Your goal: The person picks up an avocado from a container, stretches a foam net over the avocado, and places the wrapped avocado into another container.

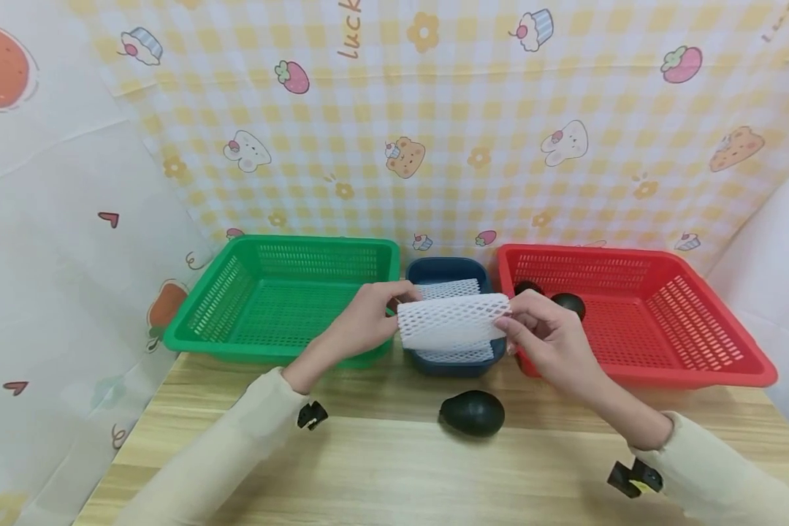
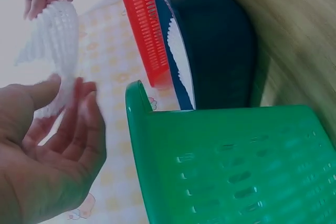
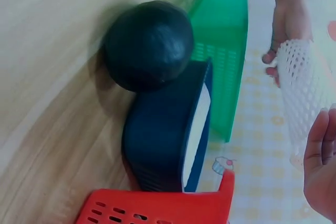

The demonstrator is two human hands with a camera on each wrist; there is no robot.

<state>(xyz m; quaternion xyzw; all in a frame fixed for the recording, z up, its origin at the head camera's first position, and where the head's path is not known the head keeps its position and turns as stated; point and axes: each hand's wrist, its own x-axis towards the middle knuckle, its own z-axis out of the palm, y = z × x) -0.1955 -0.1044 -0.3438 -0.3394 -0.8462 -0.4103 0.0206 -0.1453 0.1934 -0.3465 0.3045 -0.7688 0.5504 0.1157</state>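
Observation:
Both hands hold a white foam net sleeve [image 1: 454,321] stretched sideways above a dark blue bin [image 1: 443,270]. My left hand [image 1: 370,314] pinches its left end between thumb and fingers, as the left wrist view also shows. At the other end, the thumb and fingertips of my right hand [image 1: 552,337] grip the edge. More white foam netting [image 1: 456,356] lies in the bin below, partly hidden by the held sleeve. A dark avocado [image 1: 473,413] lies on its side on the table in front of the bin.
A green basket [image 1: 283,351] stands left of the bin. To its right, a red basket [image 1: 657,378] holds dark round fruit [image 1: 570,303], partly covered by my right hand. The wooden table [image 1: 381,467] runs toward me, and a checked cloth [image 1: 473,109] hangs behind.

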